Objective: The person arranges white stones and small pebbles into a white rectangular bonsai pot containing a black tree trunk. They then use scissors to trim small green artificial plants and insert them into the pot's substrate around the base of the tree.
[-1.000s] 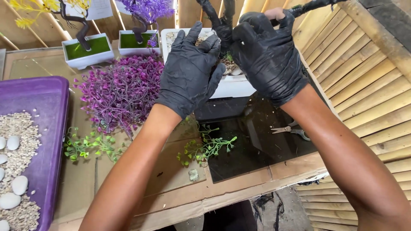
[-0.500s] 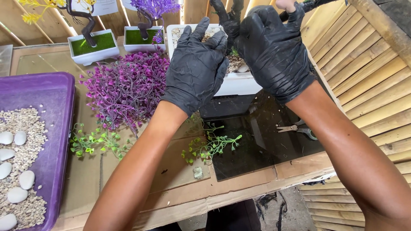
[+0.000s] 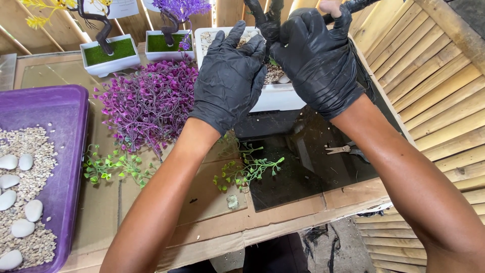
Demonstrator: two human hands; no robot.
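Both black-gloved hands work at the dark twisted artificial tree trunk (image 3: 268, 20) standing in the white rectangular pot of pebbles (image 3: 278, 93) at the worktop's far edge; the right hand (image 3: 318, 60) clasps the trunk; the left hand (image 3: 232, 76) lies spread against it, grip released; best to keep the trunk upright and steady the pot.

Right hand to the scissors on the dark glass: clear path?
Probably yes. The scissors lie in the open just below the right hand, with nothing on or around them; but that hand is now busy at the dark trunk.
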